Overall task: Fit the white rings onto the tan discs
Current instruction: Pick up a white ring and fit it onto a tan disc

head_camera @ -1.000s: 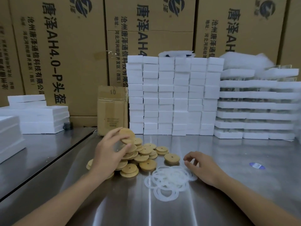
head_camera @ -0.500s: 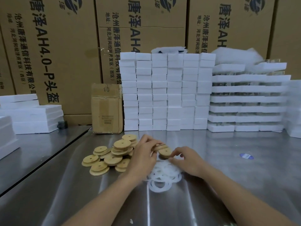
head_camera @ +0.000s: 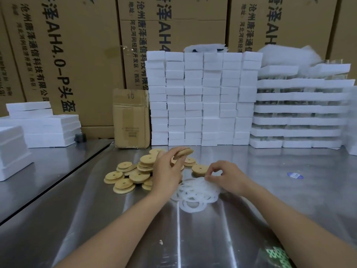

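Left hand [head_camera: 167, 171] grips tan disc [head_camera: 184, 152] above disc pile [head_camera: 131, 171]; right hand [head_camera: 226, 176] pinches white ring [head_camera: 210, 183] at ring heap [head_camera: 193, 197].

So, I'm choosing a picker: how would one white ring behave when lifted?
Probably floppy and light: the white rings look thin and translucent. They overlap in a heap, so one may drag neighbours along. Pushed, they'd likely slide on the shiny metal table.
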Tool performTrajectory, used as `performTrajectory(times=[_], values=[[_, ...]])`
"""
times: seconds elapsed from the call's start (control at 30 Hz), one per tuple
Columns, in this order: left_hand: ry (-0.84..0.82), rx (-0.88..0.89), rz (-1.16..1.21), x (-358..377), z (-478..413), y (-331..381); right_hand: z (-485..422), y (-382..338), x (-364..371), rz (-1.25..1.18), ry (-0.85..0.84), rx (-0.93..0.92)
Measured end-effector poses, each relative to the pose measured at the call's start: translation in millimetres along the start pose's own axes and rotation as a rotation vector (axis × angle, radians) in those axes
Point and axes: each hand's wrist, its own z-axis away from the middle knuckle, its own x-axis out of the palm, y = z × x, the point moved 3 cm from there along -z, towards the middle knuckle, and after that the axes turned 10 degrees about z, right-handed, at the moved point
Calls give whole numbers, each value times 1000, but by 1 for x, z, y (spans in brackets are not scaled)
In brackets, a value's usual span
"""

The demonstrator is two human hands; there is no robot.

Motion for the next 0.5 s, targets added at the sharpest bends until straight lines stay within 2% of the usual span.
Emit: performTrajectory(times=[0.13, 0.37, 0.5], values=[[42, -118, 187, -3, -5, -2, -2, -4, -1, -65, 68, -14], [30, -184, 245, -1, -3, -5, -2, -9, -4, -99, 99, -40], [-16, -264, 241, 2, -1, -4, -1, -10, -5, 3, 87, -36]])
